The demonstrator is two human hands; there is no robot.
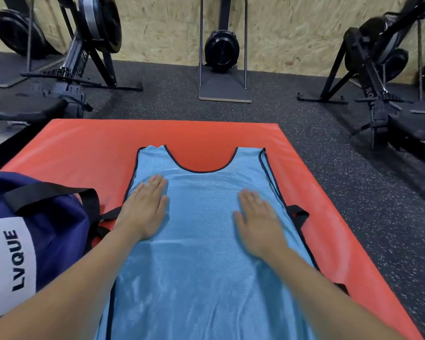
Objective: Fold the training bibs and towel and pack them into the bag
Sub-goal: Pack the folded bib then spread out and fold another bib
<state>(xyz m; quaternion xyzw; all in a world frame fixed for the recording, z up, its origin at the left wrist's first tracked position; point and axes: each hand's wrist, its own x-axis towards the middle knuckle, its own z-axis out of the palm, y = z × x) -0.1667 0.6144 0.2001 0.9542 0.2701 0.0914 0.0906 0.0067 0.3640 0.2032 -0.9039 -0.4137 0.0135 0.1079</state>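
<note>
A light blue mesh training bib (201,241) with dark trim lies spread flat on the red mat (88,148), its neck opening pointing away from me. My left hand (145,207) presses flat on the bib's left side with straight fingers. My right hand (258,222) lies flat on its right side, slightly blurred. A navy bag (42,231) with black straps and a white label stands on the mat at the left, touching my left forearm. No towel is in view.
Black side straps (297,215) stick out from under the bib's right edge. Around the mat is dark speckled rubber floor (353,192). Rowing machines (79,69) stand at the far left and right, another black machine (222,52) against the wooden wall.
</note>
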